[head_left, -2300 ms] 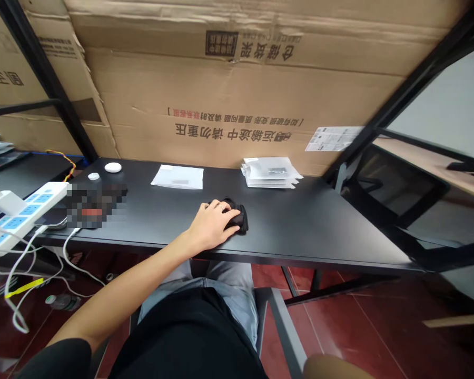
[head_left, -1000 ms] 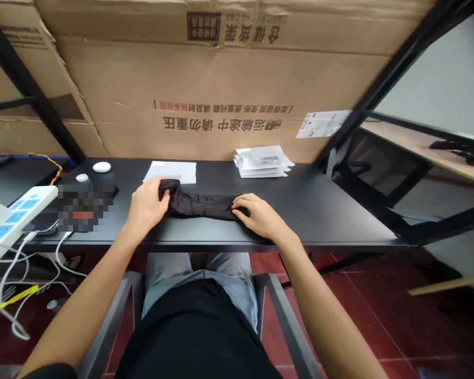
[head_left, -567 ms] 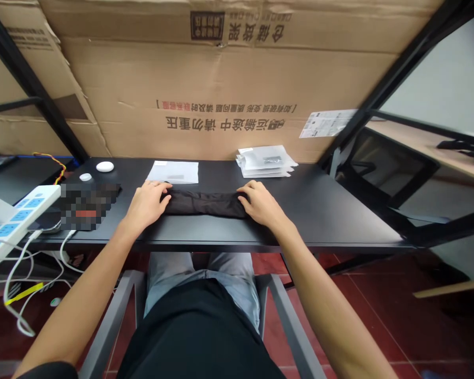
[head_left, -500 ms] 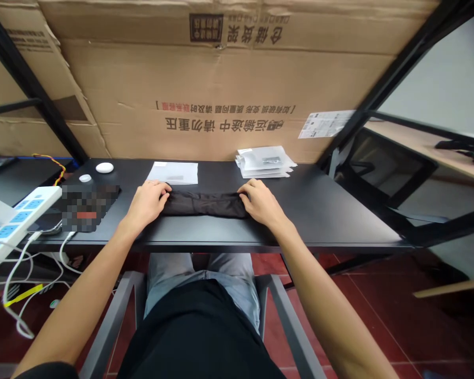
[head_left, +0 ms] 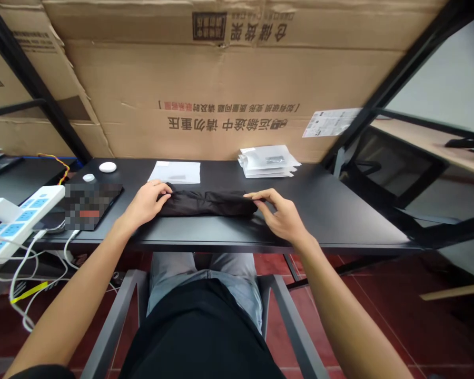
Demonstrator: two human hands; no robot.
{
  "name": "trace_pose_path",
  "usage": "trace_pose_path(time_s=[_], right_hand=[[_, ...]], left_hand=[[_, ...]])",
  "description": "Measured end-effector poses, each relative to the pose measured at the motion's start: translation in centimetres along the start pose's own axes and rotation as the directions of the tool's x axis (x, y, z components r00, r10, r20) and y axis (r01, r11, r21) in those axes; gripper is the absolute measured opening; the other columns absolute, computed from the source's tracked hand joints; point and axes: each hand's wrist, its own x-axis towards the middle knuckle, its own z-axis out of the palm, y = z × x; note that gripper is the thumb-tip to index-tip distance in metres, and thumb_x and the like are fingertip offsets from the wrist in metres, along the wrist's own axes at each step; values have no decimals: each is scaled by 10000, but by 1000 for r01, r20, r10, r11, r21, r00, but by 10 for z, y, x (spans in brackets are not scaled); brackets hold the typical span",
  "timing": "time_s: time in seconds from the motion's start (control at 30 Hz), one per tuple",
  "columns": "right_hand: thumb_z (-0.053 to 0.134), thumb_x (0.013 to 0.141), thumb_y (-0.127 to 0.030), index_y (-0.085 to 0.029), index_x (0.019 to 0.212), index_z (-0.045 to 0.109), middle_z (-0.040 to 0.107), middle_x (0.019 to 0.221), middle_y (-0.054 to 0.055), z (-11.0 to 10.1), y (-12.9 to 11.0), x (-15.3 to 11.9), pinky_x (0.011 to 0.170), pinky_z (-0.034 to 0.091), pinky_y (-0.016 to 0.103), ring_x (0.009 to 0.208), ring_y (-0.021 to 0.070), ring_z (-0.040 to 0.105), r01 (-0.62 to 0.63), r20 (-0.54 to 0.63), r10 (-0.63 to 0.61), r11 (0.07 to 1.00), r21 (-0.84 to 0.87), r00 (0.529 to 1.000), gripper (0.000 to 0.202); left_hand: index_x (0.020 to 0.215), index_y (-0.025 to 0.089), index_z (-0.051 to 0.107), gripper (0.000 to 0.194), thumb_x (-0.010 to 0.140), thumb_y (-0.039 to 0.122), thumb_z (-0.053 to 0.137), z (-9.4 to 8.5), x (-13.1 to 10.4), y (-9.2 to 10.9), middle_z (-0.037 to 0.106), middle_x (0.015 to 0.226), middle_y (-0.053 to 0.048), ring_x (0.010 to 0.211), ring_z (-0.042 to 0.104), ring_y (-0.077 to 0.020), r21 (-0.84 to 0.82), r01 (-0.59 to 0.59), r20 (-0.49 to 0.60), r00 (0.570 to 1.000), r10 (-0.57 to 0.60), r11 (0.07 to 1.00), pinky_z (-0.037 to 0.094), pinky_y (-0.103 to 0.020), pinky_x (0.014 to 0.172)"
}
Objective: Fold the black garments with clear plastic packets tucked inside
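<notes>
The right hand (head_left: 286,216) pinched a corner of a long, black cloth bundle (head_left: 209,204) between thumb and fingertips as the left hand (head_left: 144,204), fingers narrow, touched the opposite end, its grip impossible to confirm. The soft, creased fabric lay along a smooth black desk (head_left: 205,231), its limp edge seeming to call for light, even tension, with pale, flat packets (head_left: 266,168) nearby and brown cardboard (head_left: 229,73) behind.
</notes>
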Motion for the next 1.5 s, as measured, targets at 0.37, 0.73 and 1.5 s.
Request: trace_pose_path(time_s=[0.37, 0.73, 1.5], right_hand=[[642, 1114, -457, -299, 1053, 800, 886, 1227, 77, -22, 8, -19, 1078, 681, 486, 1134, 316, 856, 62, 229, -55, 998, -23, 972, 231], [546, 1109, -273, -223, 1112, 761, 847, 1203, 167, 4, 31, 44, 1073, 624, 529, 1149, 358, 812, 336, 511, -99, 855, -394, 854, 221], [586, 1108, -508, -166, 1635, 608, 503, 1791, 229, 50, 25, 87, 1385, 377, 660, 1683, 431, 451, 215, 391, -48, 893, -396, 919, 628]], left_hand=[[940, 296, 725, 180, 994, 428, 617, -40, -68, 14, 824, 1146, -73, 1124, 764, -287, -174, -154, 14, 987, 159, 973, 617, -484, 1120], [1160, 230, 787, 235, 1010, 285, 615, 13, 34, 40, 821, 1248, -117, 1181, 773, -319, 151, -313, 352, 903, 244, 938, 603, -446, 1070], [1720, 274, 569, 612, 1147, 423, 415, 36, 102, -31, 485, 1819, -169, 1658, 459, -463, 348, 211, 247, 919, -307, 913, 390, -747, 1303]])
